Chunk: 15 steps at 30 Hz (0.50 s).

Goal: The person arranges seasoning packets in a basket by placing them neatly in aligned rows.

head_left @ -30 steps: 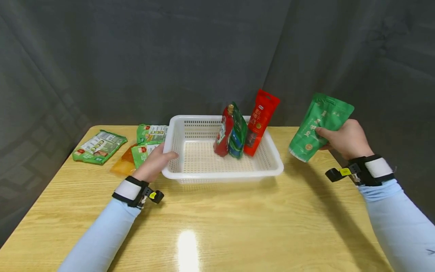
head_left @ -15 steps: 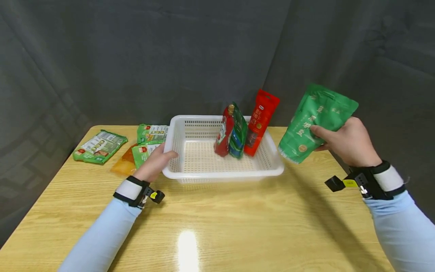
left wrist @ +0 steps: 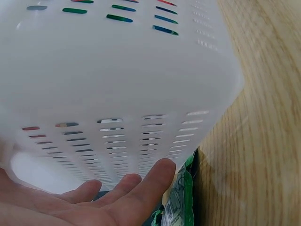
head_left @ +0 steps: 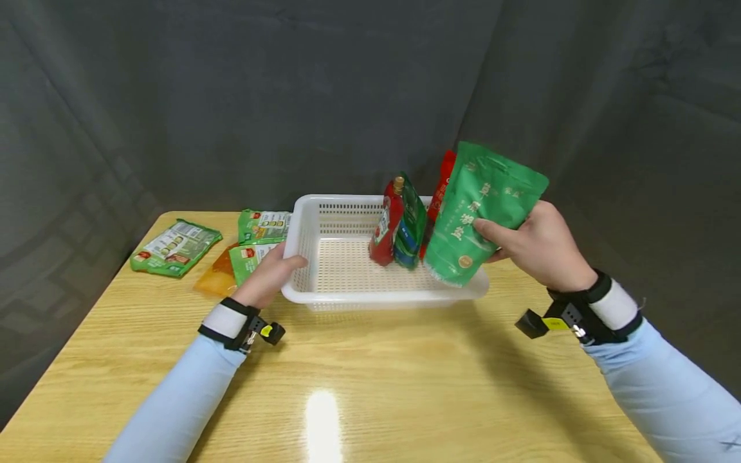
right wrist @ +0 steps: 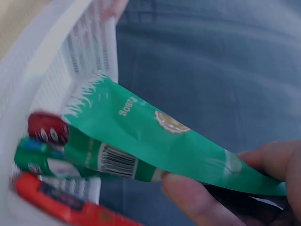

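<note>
My right hand [head_left: 547,251] pinches a green stand-up pouch [head_left: 483,202] with white lettering, thumb in front and fingers behind. The pouch tilts over the right end of a white plastic basket [head_left: 370,298], overlapping its rim in the head view. My left hand [head_left: 267,278] holds the basket's left wall, thumb over the rim inside; in the left wrist view its fingers [left wrist: 146,193] lie against the outside. Inside the basket stand a red ketchup pouch [head_left: 384,226] with a gold cap, a green-and-blue pouch [head_left: 411,225] and a red packet [head_left: 442,181], largely hidden behind the held pouch.
Left of the basket, green packets [head_left: 176,247] lie flat on the wooden table [head_left: 370,373], two of them close by my left hand. An orange packet [head_left: 215,280] lies partly beneath one. A dark grey curtain [head_left: 301,96] hangs behind the table.
My right hand has carried the green pouch left, from beside the basket to over its right end, now covering much of the red packet. My left hand stays on the basket wall.
</note>
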### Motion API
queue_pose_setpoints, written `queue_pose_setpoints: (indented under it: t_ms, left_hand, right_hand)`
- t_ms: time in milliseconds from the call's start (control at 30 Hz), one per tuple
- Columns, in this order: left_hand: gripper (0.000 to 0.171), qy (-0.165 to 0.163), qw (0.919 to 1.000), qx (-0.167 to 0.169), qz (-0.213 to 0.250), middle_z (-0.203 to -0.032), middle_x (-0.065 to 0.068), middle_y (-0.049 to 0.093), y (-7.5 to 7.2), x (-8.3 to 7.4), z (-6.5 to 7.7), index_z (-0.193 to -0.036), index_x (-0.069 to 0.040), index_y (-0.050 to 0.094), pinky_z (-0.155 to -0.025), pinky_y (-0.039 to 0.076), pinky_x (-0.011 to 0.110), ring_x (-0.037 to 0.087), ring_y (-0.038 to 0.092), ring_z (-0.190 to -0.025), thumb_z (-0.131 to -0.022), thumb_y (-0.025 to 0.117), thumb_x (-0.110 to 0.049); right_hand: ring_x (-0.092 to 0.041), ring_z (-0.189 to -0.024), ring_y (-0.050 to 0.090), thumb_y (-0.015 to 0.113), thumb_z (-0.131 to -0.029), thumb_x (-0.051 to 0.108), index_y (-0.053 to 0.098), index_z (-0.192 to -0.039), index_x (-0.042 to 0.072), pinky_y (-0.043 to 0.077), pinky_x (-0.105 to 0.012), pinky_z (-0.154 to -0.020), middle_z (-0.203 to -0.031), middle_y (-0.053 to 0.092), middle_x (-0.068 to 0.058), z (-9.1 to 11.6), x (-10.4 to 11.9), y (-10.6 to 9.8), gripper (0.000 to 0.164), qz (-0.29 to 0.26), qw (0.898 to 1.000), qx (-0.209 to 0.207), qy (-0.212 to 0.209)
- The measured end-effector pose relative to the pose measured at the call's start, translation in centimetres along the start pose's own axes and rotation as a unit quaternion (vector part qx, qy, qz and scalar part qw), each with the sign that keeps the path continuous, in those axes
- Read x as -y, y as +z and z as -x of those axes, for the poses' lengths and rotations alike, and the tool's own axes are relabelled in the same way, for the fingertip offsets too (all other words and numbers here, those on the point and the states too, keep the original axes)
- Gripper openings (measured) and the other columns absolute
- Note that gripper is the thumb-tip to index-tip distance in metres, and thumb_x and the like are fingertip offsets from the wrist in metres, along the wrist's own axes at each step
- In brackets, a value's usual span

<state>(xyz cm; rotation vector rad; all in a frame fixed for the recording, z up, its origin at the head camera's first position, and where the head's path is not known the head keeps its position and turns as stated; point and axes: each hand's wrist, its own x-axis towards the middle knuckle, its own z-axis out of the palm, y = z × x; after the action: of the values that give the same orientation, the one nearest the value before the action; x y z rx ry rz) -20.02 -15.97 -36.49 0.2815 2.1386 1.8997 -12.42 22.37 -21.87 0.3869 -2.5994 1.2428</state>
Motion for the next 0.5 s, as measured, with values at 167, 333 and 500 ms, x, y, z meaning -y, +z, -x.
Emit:
queue_pose_setpoints:
  t_ms: [167,333,500]
  left_hand:
    - [0.066,-0.002,1.0,-0.003,-0.002,-0.149,0.028,0.036,0.1,-0.2,0.1,-0.158,-0.006,0.015,-0.095,0.044,0.061,0.048,0.044,-0.128,-0.099,0.045,-0.008]
    - [0.067,0.0,1.0,-0.001,-0.001,-0.149,0.03,0.034,0.0,-0.1,0.2,-0.158,-0.005,0.012,-0.096,0.043,0.062,0.049,0.042,-0.129,-0.099,0.044,-0.007]
    - [0.067,0.0,1.0,-0.004,-0.001,-0.15,0.03,0.032,-0.1,0.0,0.2,-0.158,-0.003,0.011,-0.097,0.042,0.063,0.05,0.041,-0.13,-0.099,0.044,-0.007]
  right_hand:
    - [-0.019,-0.078,0.072,0.073,-0.091,0.014,0.061,-0.121,-0.001,0.058,-0.035,-0.059,-0.104,0.07,-0.016,-1.1,0.8,2.7,0.035,-0.005,0.999,0.037,-0.028]
    - [-0.022,-0.078,0.072,0.073,-0.091,0.012,0.063,-0.118,-0.001,0.059,-0.034,-0.062,-0.102,0.072,-0.013,-2.7,1.7,5.6,0.032,-0.022,0.998,0.062,-0.023]
    - [-0.02,-0.072,0.072,0.07,-0.094,0.015,0.064,-0.111,0.0,0.059,-0.034,-0.061,-0.092,0.074,-0.011,-4.8,2.7,8.6,0.023,-0.027,0.996,0.09,0.008]
